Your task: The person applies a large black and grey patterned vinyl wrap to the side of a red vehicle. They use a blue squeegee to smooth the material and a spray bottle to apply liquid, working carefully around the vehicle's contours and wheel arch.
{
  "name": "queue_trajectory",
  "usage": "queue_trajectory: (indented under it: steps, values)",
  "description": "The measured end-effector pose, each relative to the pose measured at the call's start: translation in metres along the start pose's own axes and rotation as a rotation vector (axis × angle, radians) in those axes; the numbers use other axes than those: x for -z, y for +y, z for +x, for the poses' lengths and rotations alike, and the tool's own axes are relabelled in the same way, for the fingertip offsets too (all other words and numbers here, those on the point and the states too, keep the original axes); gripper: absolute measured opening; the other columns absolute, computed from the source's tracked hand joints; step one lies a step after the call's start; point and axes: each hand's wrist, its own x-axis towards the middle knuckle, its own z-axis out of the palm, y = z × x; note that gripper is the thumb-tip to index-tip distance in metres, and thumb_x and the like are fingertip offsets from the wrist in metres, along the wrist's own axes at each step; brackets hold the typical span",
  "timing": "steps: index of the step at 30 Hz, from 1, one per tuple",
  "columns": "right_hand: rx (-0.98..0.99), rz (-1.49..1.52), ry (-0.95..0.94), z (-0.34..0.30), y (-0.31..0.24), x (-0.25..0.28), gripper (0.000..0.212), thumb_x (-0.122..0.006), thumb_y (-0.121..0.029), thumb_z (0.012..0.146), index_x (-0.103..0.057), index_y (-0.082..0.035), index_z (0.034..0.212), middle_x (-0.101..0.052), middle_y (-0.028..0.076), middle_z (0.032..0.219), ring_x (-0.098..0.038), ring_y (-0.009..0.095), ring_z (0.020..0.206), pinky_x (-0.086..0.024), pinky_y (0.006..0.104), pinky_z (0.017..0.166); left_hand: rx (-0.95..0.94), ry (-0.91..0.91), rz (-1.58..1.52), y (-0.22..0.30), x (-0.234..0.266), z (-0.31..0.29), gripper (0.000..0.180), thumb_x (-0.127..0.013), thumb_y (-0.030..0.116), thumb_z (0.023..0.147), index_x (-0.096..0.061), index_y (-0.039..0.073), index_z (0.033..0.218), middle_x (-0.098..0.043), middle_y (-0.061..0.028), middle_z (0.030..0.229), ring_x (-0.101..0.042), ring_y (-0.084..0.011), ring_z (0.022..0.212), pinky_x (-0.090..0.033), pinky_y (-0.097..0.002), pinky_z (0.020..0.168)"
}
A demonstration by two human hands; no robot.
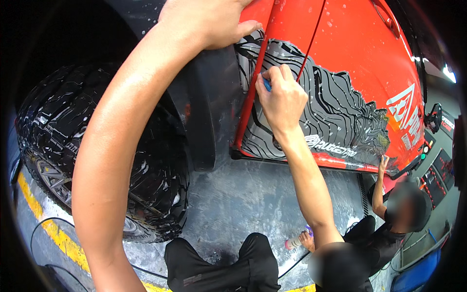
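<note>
My left hand (209, 22) reaches to the top of the view, its thumb stretched out against the red car's body; the other fingertips run out of sight. My right hand (283, 104) is closed in a pinch on a small blue object (267, 83), mostly hidden by the fingers, so its kind does not show. That hand presses at the red edge strip (250, 109) beside a car door (350, 44). Grey-and-black wavy line graphics (331, 100) cover the door's lower part, with water or foam drops on the paint.
A wet, foam-flecked tyre (160, 180) stands at left beside a dark wheel-arch panel (199, 112). At right a co-worker (389, 248) crouches, one hand (384, 163) at the sill; another hand there holds a bottle (293, 243). A hose (53, 219) crosses the wet floor (233, 199).
</note>
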Motion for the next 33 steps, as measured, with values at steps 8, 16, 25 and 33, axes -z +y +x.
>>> queue_trajectory:
  steps: [8, 16, 25, 33]
  values:
    - [0.096, 0.149, 0.065, -0.036, 0.018, 0.004, 0.020, -0.086, -0.019, 0.092, -0.069, -0.009, 0.091, -0.062, 0.008, 0.089, -0.069, 0.029, 0.066, -0.054, 0.0415, 0.057, 0.022, -0.043, 0.000, -0.002, 0.004, 0.000, 0.071, -0.069, 0.046, 0.101, -0.057, 0.005, 0.158, -0.047, -0.0139, 0.172, -0.030, -0.0294, 0.167, -0.021, -0.0490, 0.138]
    - [0.058, 0.078, 0.028, -0.010, 0.005, -0.003, 0.021, -0.082, -0.020, 0.095, -0.065, -0.008, 0.091, -0.063, 0.011, 0.093, -0.070, 0.033, 0.069, -0.057, 0.0446, 0.061, 0.012, -0.044, 0.024, -0.001, 0.002, -0.002, 0.072, -0.069, 0.047, 0.102, -0.056, 0.006, 0.159, -0.046, -0.0139, 0.173, -0.030, -0.0289, 0.167, -0.021, -0.0483, 0.139]
    - [0.027, 0.179, 0.086, -0.006, 0.020, 0.004, 0.019, -0.083, -0.017, 0.095, -0.068, -0.007, 0.091, -0.065, 0.011, 0.092, -0.070, 0.035, 0.068, -0.055, 0.0442, 0.059, 0.043, -0.060, 0.026, 0.009, 0.007, -0.001, 0.071, -0.070, 0.046, 0.101, -0.057, 0.006, 0.158, -0.047, -0.0132, 0.173, -0.032, -0.0282, 0.167, -0.023, -0.0485, 0.138]
    - [-0.033, 0.284, 0.064, -0.010, 0.021, -0.004, 0.016, -0.085, -0.012, 0.093, -0.071, -0.004, 0.090, -0.065, 0.012, 0.087, -0.069, 0.032, 0.071, -0.056, 0.0425, 0.063, 0.087, -0.160, 0.031, 0.023, 0.024, 0.003, 0.072, -0.065, 0.050, 0.104, -0.053, 0.009, 0.162, -0.043, -0.0125, 0.176, -0.027, -0.0259, 0.169, -0.019, -0.0490, 0.139]
